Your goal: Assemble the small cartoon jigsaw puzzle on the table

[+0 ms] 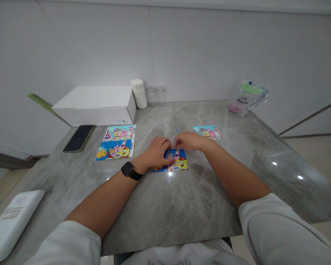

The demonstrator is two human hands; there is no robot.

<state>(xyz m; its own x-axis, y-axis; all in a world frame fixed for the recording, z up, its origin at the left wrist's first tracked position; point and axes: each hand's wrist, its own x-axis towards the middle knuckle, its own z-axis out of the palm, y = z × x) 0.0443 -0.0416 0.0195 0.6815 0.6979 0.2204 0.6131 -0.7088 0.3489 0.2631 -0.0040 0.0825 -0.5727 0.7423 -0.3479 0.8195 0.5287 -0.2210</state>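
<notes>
A small blue cartoon picture (182, 164) with yellow and pink figures lies flat on the grey table in front of me. My left hand (157, 151), a black watch on its wrist, rests on the picture's left part with thumb and fingers apart. At the upper edge, the fingers of my right hand (188, 141) are pinched together; what is between them is too small to make out. Just beyond that hand lies a tiny bluish piece (178, 129). A second small picture (209, 131), light blue with cartoon figures, is partly behind my right wrist.
To the left lie a larger two-part cartoon sheet (116, 148) and a phone (78, 138). Along the wall stand a white box (96, 106), a white bottle (139, 94) and two clear glasses (156, 97). A plastic bag (248, 98) sits back right, a white device (15, 222) front left.
</notes>
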